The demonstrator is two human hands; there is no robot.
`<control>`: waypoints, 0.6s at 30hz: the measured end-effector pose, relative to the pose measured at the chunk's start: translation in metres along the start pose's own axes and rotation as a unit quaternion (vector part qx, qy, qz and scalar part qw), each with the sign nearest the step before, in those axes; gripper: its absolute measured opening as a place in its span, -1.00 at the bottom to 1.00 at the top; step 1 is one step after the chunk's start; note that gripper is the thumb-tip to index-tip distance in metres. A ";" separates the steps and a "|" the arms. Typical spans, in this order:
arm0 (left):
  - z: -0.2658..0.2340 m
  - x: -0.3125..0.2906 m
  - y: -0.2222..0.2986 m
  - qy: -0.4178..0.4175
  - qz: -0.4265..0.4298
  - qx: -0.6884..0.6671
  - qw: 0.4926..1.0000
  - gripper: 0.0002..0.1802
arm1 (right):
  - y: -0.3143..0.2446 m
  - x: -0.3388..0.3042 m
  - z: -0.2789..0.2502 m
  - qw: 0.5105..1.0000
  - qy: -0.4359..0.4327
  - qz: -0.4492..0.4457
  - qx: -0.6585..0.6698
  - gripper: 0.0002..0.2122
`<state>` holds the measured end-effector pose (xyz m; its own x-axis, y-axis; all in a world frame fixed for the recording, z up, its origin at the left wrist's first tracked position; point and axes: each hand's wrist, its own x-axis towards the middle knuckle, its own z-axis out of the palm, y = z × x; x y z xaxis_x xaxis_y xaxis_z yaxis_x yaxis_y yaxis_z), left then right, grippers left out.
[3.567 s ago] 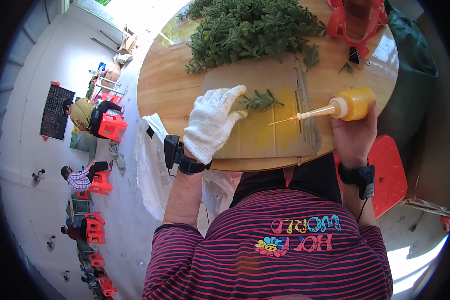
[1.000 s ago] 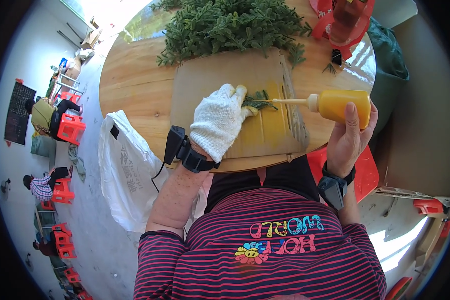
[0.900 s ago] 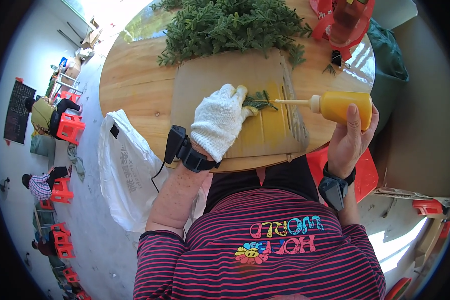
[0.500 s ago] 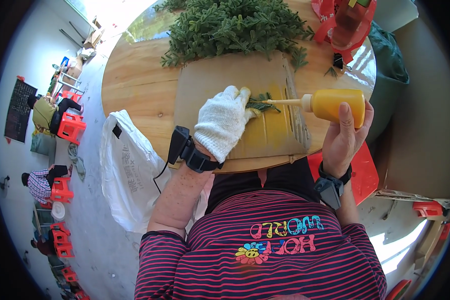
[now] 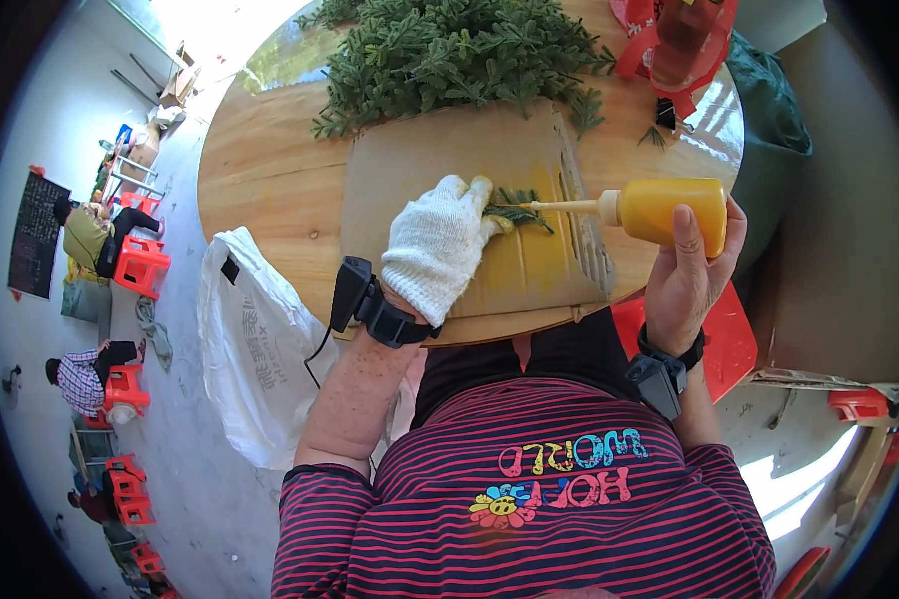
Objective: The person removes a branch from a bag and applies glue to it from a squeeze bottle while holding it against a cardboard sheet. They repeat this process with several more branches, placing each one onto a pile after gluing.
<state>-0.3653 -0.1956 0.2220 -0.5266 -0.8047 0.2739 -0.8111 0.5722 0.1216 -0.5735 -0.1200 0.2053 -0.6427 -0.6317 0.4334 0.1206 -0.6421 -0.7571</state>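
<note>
My left hand (image 5: pixel 435 243), in a white knitted glove with yellow-stained fingertips, pinches a small green artificial pine sprig (image 5: pixel 521 212) just above a piece of cardboard. Bare-skinned, my right hand (image 5: pixel 696 262) grips a squeeze bottle (image 5: pixel 674 215) of yellow liquid, tipped on its side. Its long thin nozzle points left, and the tip touches or nearly touches the sprig. Yellow stains mark the cardboard (image 5: pixel 400 180) beneath. Behind it lies a big heap of green pine sprigs (image 5: pixel 449 55).
The round wooden table (image 5: pixel 260 170) carries a red bag (image 5: pixel 684 55) and a black clip (image 5: pixel 666 113) at its far right. A white plastic bag (image 5: pixel 260 349) hangs at the left edge. Red stools (image 5: pixel 142 265) and seated people are farther left. A large cardboard box (image 5: pixel 839 230) stands at right.
The view has shifted slightly. Against the sprig, the bottle's nozzle tip has moved a little left, nearer my gloved fingers. Both grips stay the same.
</note>
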 end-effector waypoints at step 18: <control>-0.003 -0.001 0.005 0.004 0.008 0.008 1.000 -0.70 | -0.003 0.002 -0.004 0.999 0.022 0.009 0.035 -0.65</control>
<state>-0.3678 -0.1919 0.2252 -0.5375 -0.7942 0.2836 -0.8067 0.5822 0.1014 -0.5783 -0.1175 0.2060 -0.6724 -0.6244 0.3974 0.1830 -0.6605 -0.7282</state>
